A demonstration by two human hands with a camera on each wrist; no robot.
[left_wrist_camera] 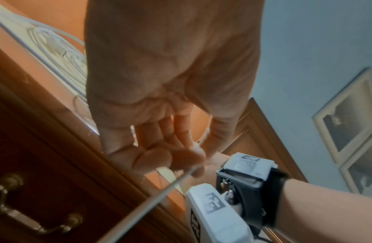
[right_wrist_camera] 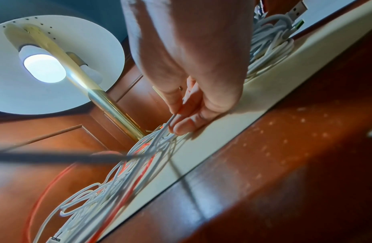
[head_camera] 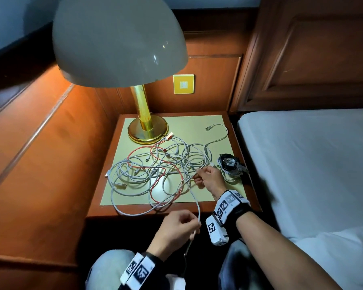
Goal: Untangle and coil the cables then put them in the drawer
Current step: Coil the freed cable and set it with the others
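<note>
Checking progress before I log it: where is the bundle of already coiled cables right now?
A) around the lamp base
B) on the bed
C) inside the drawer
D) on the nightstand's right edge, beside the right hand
D: the coiled bundle lies on the nightstand top by the right hand.
</note>
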